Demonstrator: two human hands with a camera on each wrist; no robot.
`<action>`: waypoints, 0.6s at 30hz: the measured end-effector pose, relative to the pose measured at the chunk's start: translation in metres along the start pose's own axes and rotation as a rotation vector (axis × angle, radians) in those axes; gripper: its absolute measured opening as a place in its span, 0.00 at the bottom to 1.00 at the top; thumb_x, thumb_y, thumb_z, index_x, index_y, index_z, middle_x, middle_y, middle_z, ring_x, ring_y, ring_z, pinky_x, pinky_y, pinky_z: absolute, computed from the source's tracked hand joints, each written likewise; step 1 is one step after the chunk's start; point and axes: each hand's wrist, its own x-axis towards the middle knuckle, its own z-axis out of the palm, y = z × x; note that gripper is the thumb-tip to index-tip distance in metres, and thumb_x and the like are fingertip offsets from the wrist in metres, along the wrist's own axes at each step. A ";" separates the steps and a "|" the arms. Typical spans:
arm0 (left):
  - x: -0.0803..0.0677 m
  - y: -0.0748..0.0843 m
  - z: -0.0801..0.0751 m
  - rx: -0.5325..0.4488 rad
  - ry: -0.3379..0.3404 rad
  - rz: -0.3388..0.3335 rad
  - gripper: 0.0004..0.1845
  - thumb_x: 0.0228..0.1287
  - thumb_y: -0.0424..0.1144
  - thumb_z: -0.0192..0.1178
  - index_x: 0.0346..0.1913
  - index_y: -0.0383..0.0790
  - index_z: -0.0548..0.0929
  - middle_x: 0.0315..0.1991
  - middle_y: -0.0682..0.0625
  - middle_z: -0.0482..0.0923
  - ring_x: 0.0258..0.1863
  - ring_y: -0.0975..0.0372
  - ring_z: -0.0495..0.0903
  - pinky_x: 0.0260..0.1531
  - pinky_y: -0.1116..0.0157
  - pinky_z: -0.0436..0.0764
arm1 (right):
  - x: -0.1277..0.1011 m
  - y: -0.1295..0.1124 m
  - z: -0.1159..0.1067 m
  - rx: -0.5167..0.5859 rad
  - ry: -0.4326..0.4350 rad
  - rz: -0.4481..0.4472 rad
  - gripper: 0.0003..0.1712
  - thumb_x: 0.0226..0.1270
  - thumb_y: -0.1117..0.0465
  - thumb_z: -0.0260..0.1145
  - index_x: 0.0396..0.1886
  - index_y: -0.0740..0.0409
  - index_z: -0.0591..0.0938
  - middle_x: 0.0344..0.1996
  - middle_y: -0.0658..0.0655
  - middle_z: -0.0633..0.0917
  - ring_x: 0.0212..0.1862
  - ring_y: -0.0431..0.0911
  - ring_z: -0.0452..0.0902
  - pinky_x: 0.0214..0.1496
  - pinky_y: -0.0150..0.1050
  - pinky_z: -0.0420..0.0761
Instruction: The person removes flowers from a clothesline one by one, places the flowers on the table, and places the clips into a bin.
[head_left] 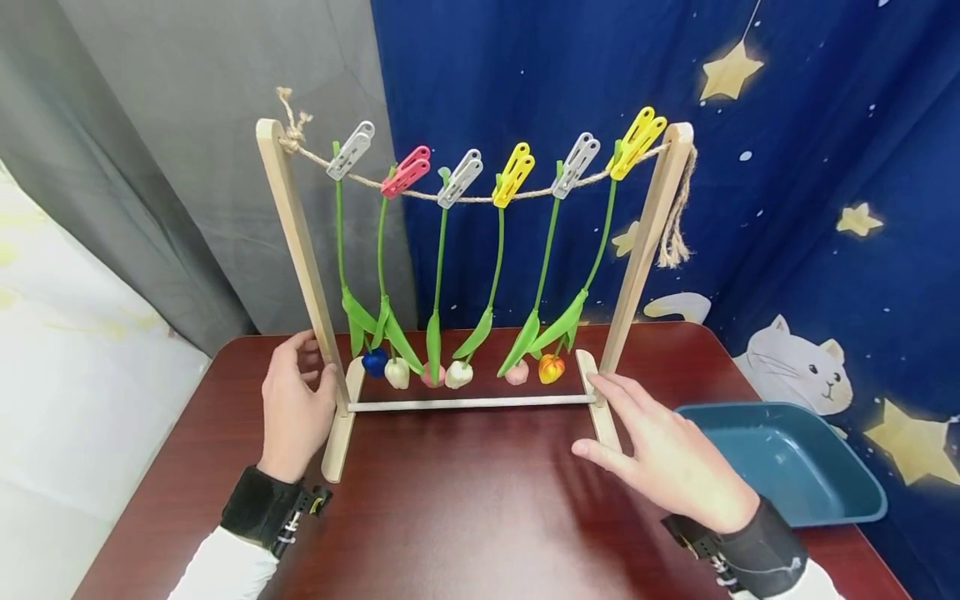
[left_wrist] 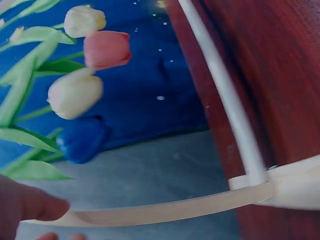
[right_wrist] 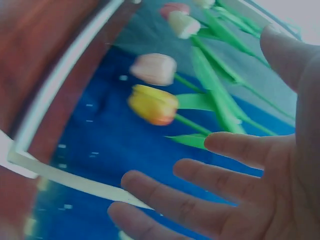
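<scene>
A wooden rack (head_left: pixel 297 233) stands on the table, two posts joined by a low white rod (head_left: pixel 472 404). Across its top runs a twine rope (head_left: pixel 476 200), where grey, pink and yellow clothespins (head_left: pixel 513 175) clip several artificial tulips by their stems, heads down. The blue tulip (head_left: pixel 375 362) hangs leftmost and the orange-yellow tulip (head_left: pixel 551 368) rightmost. My left hand (head_left: pixel 296 408) grips the lower left post, thumb on one side and fingers on the other. Beside the right post's foot, my right hand (head_left: pixel 667 450) has its fingers straight and spread, fingertips overlapping the post in the head view.
A teal plastic basin (head_left: pixel 787 458) sits at the table's right edge, beyond my right hand. Behind the reddish-brown table (head_left: pixel 465 517) hang a grey curtain (head_left: pixel 225 167) and a blue curtain (head_left: pixel 480 75) with stars and a cat. Loose rope ends (head_left: pixel 678 225) dangle outside the right post.
</scene>
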 end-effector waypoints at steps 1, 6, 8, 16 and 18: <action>0.001 0.005 -0.001 -0.003 0.039 0.033 0.25 0.72 0.25 0.62 0.69 0.27 0.72 0.57 0.34 0.77 0.53 0.48 0.82 0.51 0.60 0.83 | 0.003 -0.003 -0.007 -0.002 0.026 -0.030 0.51 0.66 0.31 0.72 0.81 0.48 0.69 0.69 0.59 0.78 0.59 0.56 0.84 0.54 0.61 0.86; 0.009 0.036 -0.006 -0.059 0.190 0.207 0.23 0.69 0.23 0.63 0.66 0.29 0.78 0.55 0.35 0.77 0.53 0.48 0.80 0.50 0.71 0.75 | 0.025 -0.022 -0.048 -0.049 0.194 -0.223 0.45 0.63 0.41 0.80 0.75 0.52 0.76 0.63 0.59 0.83 0.55 0.55 0.87 0.50 0.58 0.88; 0.014 0.051 -0.007 -0.085 0.197 0.244 0.24 0.69 0.23 0.64 0.68 0.31 0.78 0.55 0.36 0.79 0.54 0.49 0.80 0.52 0.69 0.76 | 0.037 -0.032 -0.065 -0.072 0.260 -0.302 0.43 0.64 0.41 0.80 0.73 0.55 0.78 0.61 0.59 0.85 0.49 0.53 0.88 0.45 0.52 0.89; 0.043 0.098 -0.004 -0.097 0.148 0.300 0.30 0.75 0.28 0.62 0.77 0.33 0.71 0.65 0.38 0.76 0.63 0.52 0.79 0.62 0.55 0.79 | 0.095 -0.094 -0.127 -0.057 0.442 -0.539 0.33 0.65 0.50 0.81 0.67 0.57 0.84 0.43 0.57 0.86 0.37 0.45 0.79 0.34 0.40 0.78; 0.051 0.105 -0.002 -0.096 0.121 0.283 0.32 0.77 0.30 0.61 0.80 0.34 0.66 0.71 0.39 0.72 0.67 0.53 0.77 0.66 0.54 0.77 | 0.115 -0.113 -0.140 -0.052 0.448 -0.555 0.32 0.68 0.51 0.79 0.67 0.59 0.84 0.47 0.59 0.87 0.42 0.49 0.78 0.41 0.44 0.77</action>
